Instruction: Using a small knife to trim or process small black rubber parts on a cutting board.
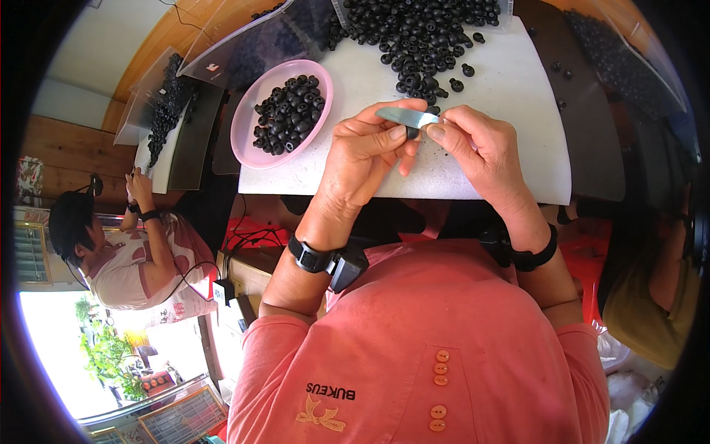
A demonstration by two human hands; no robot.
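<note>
Over the near edge of a white work board, my two hands meet. My left hand pinches a small black rounded part, mostly covered by the fingers. A short knife is in my right hand, its handle hidden in the fingers. The knife's silvery blade points left, lying across the black part and close to my left thumb and fingertips. Just beyond the hands, a heap of similar black parts spreads over the board. To the left, a pink oval dish holds several more.
A clear plastic bin stands behind the dish. Loose black parts lie near the heap's right side. At the far left another person works at a similar board. Part of another person shows at the right edge.
</note>
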